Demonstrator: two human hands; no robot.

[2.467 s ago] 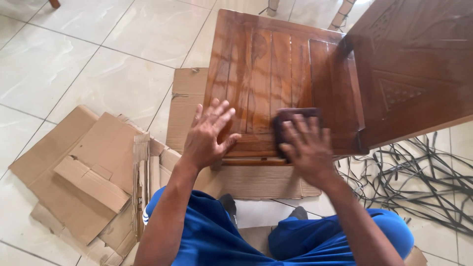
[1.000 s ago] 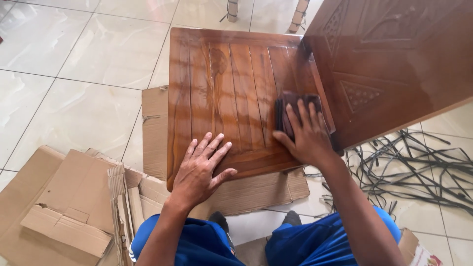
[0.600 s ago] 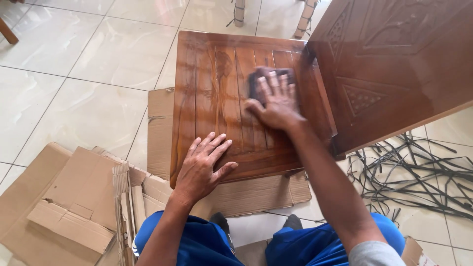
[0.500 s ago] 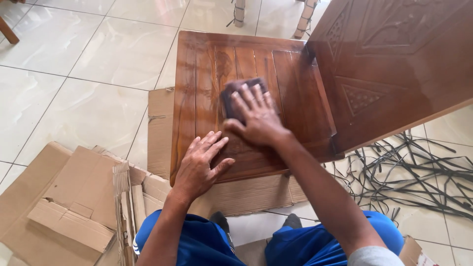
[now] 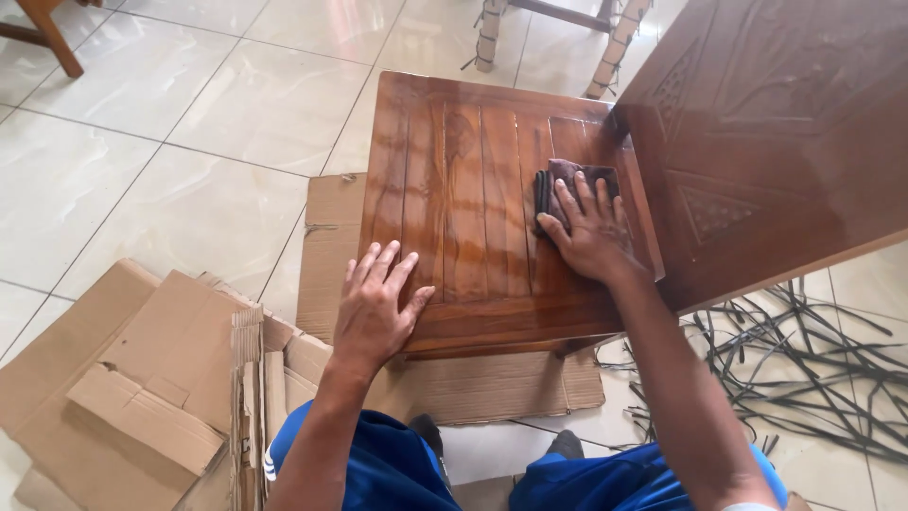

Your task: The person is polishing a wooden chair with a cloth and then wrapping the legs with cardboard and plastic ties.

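A glossy brown wooden chair seat (image 5: 473, 199) with lengthwise slats lies in front of me, its carved backrest (image 5: 785, 123) rising at the right. My left hand (image 5: 375, 301) rests flat with fingers spread on the seat's near left corner. My right hand (image 5: 591, 225) presses a dark folded cloth (image 5: 558, 180) onto the seat's right side, close to the backrest. Only the cloth's far edge shows past my fingers.
Flattened cardboard (image 5: 331, 246) lies under the chair, and more cardboard pieces (image 5: 142, 378) are piled at the lower left. A tangle of dark strips (image 5: 813, 360) covers the tiled floor at the right. Other chair legs (image 5: 492, 28) stand at the top.
My right hand has slid the cloth across the seat, from the right to the middle and back to the right near the backrest. My left hand stayed put.
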